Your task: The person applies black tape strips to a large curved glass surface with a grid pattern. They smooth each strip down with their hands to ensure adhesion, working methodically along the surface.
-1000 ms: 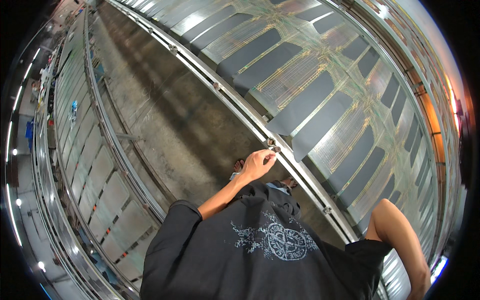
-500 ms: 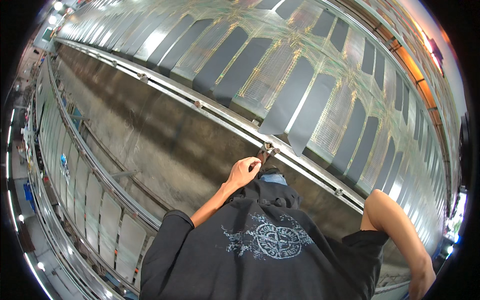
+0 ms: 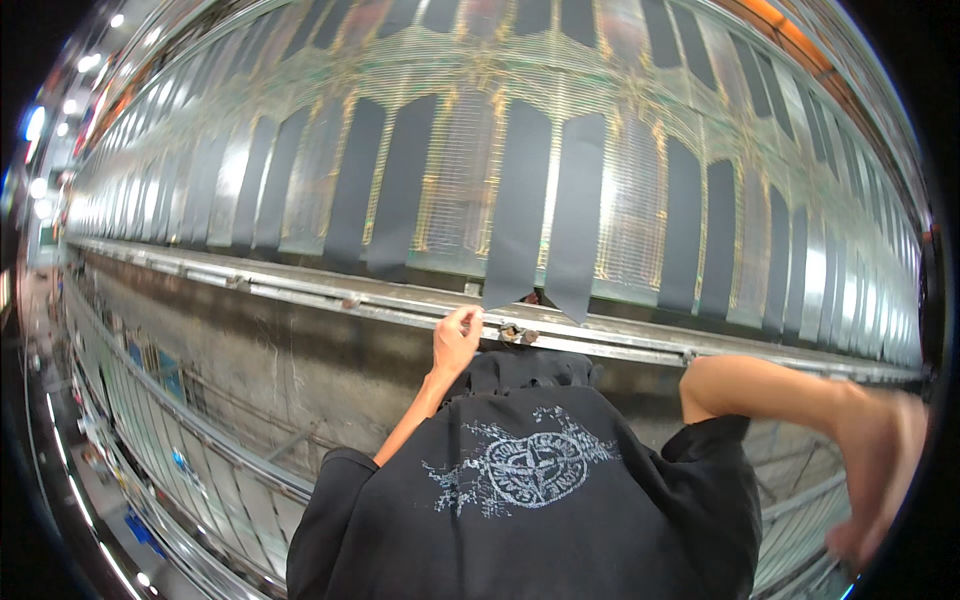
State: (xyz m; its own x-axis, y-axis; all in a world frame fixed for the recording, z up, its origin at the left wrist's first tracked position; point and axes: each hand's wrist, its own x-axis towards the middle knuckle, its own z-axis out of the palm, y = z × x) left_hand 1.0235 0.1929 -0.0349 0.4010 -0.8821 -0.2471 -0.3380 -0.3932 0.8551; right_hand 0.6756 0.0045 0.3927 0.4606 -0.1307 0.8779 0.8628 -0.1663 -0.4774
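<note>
on the metal rail (image 3: 600, 335), left hand (image 3: 455, 340) fingers pinched beside small fitting (image 3: 518, 334) (right hand (image 3: 880, 480) blurred, grip unclear)

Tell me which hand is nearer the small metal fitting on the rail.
The left hand: its fingers rest on the rail just left of the small metal fitting. The right hand hangs far off, low at the right.

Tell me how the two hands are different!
The left hand is up at the shiny metal rail, its fingers curled and pinching at the rail's edge beside a small fitting; the right hand hangs low at the right edge, touching nothing that shows. The left hand looks sharp and small; the right hand looks large and blurred. Both are bare, coming out of a black shirt.
</note>
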